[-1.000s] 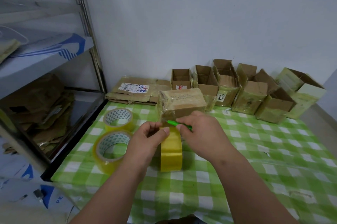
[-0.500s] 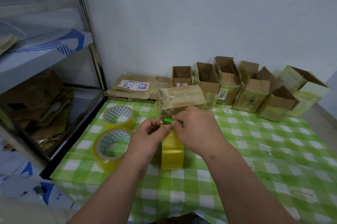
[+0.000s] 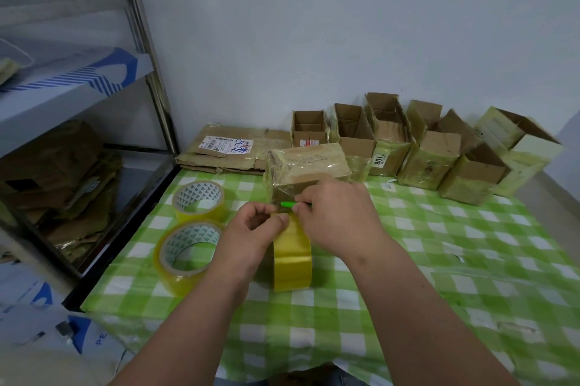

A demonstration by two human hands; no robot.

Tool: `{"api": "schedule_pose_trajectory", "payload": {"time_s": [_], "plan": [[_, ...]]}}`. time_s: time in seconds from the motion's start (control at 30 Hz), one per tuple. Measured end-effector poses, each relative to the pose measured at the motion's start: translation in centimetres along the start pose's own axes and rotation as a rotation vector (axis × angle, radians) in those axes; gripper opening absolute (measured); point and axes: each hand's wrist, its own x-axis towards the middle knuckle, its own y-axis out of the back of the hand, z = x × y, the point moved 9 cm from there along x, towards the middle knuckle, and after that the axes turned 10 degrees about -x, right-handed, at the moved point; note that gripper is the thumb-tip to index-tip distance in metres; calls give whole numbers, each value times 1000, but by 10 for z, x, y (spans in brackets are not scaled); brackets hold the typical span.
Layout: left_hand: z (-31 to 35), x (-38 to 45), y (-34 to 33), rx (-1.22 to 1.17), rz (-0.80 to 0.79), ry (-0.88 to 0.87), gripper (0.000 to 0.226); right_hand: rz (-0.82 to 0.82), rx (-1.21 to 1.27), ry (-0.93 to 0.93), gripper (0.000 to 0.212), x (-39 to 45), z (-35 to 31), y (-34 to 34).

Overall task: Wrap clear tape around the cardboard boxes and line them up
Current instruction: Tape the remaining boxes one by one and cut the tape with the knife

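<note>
A closed cardboard box, wrapped in clear tape, sits on the green checked tablecloth in front of me. A yellowish roll of clear tape stands on edge just before it. My left hand pinches the top of this roll where the tape leaves it. My right hand grips a small green cutter, its tip at the strip between roll and box. Several open-topped boxes, taped round their sides, stand in a row along the wall.
Two more tape rolls lie flat at my left. Flattened cardboard lies at the back left by the wall. A metal shelf rack holding cardboard scraps stands beyond the table's left edge.
Both hands have drawn closer together at the top of the roll, and the green cutter has slid left toward my left fingers. The box and the roll stay put.
</note>
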Motion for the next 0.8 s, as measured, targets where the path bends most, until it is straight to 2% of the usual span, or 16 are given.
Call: {"api": "schedule_pose_trajectory", "payload": {"time_s": [0.2, 0.37, 0.53, 0.67, 0.73, 0.8], "plan": [[2, 0, -4, 0, -1, 15, 10, -30, -49, -81, 30, -4, 33, -4], [3, -1, -4, 2, 4, 24, 9, -34, 54, -206, 29, -11, 65, -23], [3, -2, -6, 5, 4, 27, 8, -156, 34, -252, 26, -24, 73, -64], [3, -3, -7, 2, -14, 24, 9, -207, 13, -275, 33, -33, 74, -89], [3, -3, -7, 7, -25, 21, 9, -139, 100, -299, 31, -32, 71, -84], [4, -3, -7, 17, -30, 16, 9, -85, 381, -331, 20, -29, 64, -74]]}}
